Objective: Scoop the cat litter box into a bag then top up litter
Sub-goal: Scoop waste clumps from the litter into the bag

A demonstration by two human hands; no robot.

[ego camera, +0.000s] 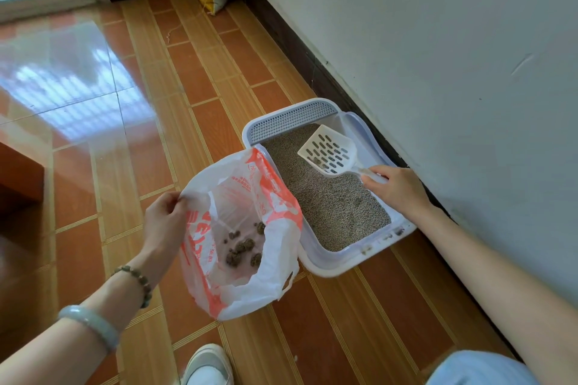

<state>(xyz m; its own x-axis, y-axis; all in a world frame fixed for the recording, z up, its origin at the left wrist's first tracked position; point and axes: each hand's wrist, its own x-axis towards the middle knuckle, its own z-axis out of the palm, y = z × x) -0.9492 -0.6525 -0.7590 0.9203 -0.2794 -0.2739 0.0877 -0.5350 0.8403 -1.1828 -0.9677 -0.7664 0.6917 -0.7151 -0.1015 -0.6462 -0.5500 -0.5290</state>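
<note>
Scoop [328, 153], seemingly light and stiff, is gripped by its handle in right hand [397, 189]; left hand [165, 219] pinches limp bag [276, 197] at its rim.

Pale green bangle [90, 323] and brown beaded bracelet [137, 283] on the left wrist, grey-white shoe [208, 366], light blue trouser knee [478, 369].

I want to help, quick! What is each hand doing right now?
Left hand: pinches the rim of the plastic bag.
Right hand: grips the handle of the white litter scoop.
</note>
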